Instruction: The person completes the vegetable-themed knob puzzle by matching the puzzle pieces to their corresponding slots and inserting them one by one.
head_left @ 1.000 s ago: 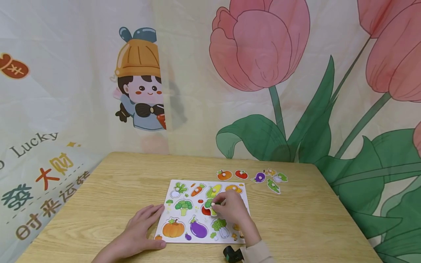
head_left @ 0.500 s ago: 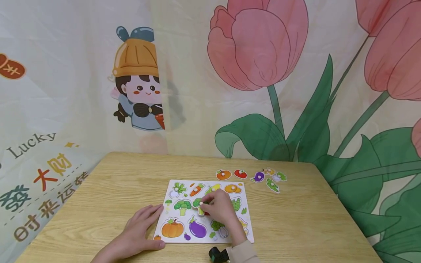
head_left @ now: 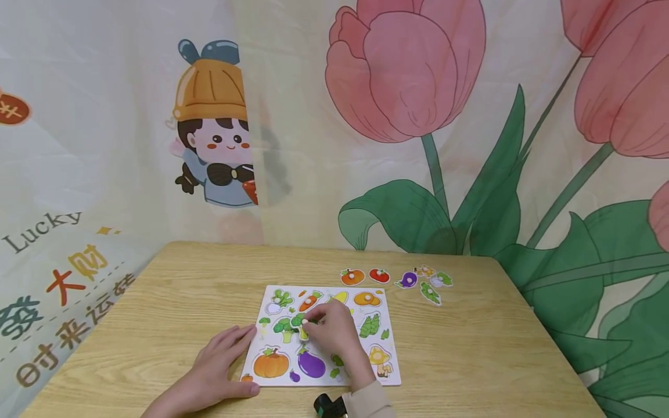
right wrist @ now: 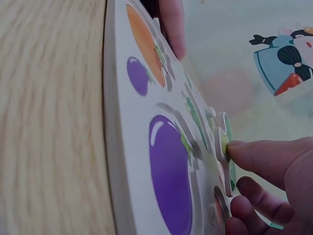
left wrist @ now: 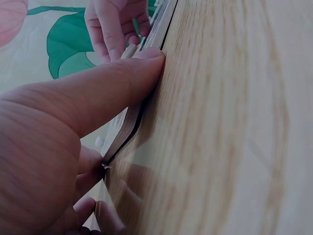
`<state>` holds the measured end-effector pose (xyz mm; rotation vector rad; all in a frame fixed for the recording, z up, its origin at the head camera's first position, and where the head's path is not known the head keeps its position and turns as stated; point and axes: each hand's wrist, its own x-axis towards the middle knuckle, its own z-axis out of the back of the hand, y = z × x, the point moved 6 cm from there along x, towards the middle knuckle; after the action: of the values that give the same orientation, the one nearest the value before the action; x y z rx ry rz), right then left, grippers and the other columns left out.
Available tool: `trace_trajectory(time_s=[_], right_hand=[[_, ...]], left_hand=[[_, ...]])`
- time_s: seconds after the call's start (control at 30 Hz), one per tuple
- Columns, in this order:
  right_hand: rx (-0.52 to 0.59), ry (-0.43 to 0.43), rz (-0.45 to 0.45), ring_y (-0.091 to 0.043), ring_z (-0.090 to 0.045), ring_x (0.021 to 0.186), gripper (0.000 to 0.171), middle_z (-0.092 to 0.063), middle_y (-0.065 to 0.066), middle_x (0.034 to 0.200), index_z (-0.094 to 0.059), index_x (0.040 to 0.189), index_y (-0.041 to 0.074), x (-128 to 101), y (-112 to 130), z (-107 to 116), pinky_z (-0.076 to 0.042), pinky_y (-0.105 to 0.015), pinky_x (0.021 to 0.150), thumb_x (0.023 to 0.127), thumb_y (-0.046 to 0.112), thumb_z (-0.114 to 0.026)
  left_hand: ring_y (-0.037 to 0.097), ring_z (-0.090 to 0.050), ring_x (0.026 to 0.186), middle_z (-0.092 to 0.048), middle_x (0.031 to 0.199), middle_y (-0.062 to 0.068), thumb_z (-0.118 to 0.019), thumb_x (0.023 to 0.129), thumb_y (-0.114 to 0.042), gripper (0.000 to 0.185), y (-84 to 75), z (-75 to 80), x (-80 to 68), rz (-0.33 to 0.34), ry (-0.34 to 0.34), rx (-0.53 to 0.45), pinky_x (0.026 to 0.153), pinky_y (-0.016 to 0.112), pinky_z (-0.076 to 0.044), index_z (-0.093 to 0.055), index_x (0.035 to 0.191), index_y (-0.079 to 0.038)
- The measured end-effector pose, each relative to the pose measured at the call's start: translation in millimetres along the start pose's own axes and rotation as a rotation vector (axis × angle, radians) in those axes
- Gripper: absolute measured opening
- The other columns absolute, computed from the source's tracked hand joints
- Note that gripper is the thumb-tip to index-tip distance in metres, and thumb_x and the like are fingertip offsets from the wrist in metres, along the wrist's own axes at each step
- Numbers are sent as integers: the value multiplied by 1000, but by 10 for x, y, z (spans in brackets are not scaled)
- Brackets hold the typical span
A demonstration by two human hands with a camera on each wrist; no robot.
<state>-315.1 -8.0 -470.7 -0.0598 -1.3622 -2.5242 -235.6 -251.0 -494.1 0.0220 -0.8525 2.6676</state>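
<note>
A white vegetable puzzle board (head_left: 387,371) lies on the wooden table (head_left: 157,302). My right hand (head_left: 331,331) pinches a green broccoli piece (head_left: 298,321) by its knob, over the board's middle left; the piece (right wrist: 226,147) stands just off the board (right wrist: 122,161) beside the purple eggplant (right wrist: 168,171). My left hand (head_left: 219,360) rests flat at the board's left edge, fingers straight, thumb (left wrist: 107,93) pressed along the board's edge (left wrist: 161,24). A pumpkin (head_left: 270,364) and an eggplant (head_left: 311,364) sit in the front row.
Several loose vegetable pieces lie on the table behind the board: an orange one (head_left: 352,277), a tomato (head_left: 379,275), a purple one (head_left: 407,280), green ones (head_left: 431,293). A printed cloth backdrop (head_left: 418,116) hangs right behind the table. A dark wrist-worn device (head_left: 328,406) sits at the bottom edge.
My right hand has carried the broccoli piece leftward across the board, from its centre toward the middle left. The left hand has stayed at the board's edge.
</note>
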Motion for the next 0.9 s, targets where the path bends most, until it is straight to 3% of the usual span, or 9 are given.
trace_trajectory(time_s=[0.27, 0.43, 0.7, 0.9], right_hand=[[-21, 2, 0, -11, -48, 82, 4, -60, 2, 94, -84, 92, 14, 3, 57, -90, -42, -28, 70, 88, 13, -84], [3, 13, -32, -11, -51, 86, 4, -61, 2, 98, -83, 95, 15, 36, 69, -95, -45, -28, 72, 91, 16, -84], [1, 11, -27, -12, -49, 83, 3, -61, 1, 94, -83, 93, 15, 24, 89, -153, -41, -29, 69, 91, 16, -84], [-26, -3, -8, -7, -49, 68, 4, -63, 1, 87, -85, 93, 16, 24, 98, -236, -41, -25, 61, 89, 18, -84]], left_hand=[[50, -25, 151, -43, 164, 18, -89, 75, -59, 110, 0, -7, -12, -4, -7, 14, 109, 81, -23, -46, 161, -7], [51, -25, 151, -43, 164, 21, -89, 75, -60, 110, 9, -1, -4, 1, -4, 14, 109, 81, -23, -45, 162, -7], [50, -26, 151, -44, 163, 20, -89, 75, -60, 110, 27, -3, 0, -7, -13, 19, 109, 81, -23, -46, 161, -7], [50, -28, 150, -46, 162, 18, -90, 75, -58, 108, 7, 4, -7, -31, -37, 29, 108, 80, -25, -48, 160, -7]])
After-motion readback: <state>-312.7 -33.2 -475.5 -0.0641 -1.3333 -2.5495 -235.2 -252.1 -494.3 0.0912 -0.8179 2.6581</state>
